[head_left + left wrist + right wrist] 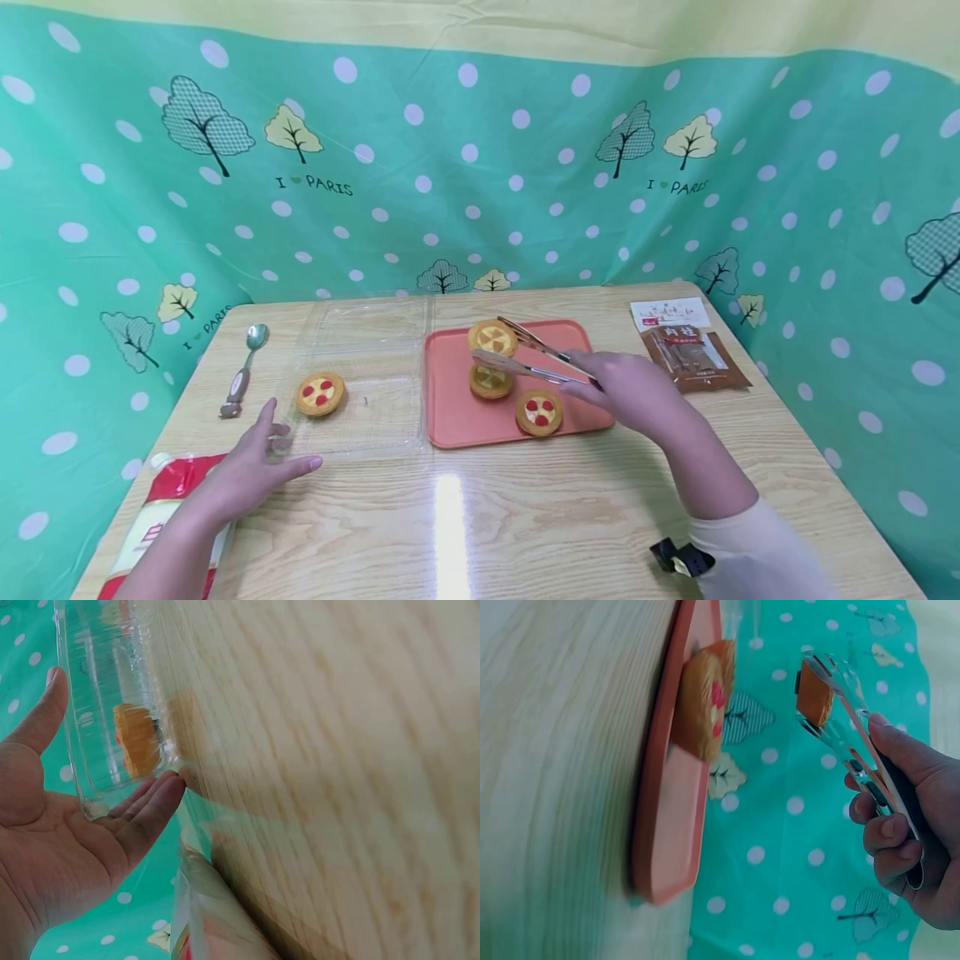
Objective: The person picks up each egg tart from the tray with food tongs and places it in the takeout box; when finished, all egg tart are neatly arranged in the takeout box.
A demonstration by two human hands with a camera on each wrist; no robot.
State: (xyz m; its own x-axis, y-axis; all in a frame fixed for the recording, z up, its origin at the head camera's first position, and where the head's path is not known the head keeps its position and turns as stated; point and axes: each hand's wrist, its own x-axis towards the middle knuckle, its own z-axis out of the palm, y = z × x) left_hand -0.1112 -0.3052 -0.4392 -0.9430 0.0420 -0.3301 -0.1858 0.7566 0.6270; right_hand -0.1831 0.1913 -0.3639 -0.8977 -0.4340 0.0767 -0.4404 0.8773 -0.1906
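My right hand [630,392] grips metal tongs [870,761] with dark handles. Between the tongs' tips is a tart [814,696], raised off the pink tray [450,425]. Still on that tray are a tart with yellow wedges [491,385], partly hidden by the tongs, and a tart with red dots [538,412]. My left hand [251,467], fingers spread, is at the near left corner of a clear plastic container [382,417]. Whether its fingers touch the container I cannot tell. One red-dotted tart [320,394] sits inside, at the left.
A spoon [243,371] lies left of the container, whose clear lid [367,321] is folded back behind it. Under my left forearm is a red and white pouch [161,508]. Brown packets [693,358] and a white packet [667,312] lie at the back right.
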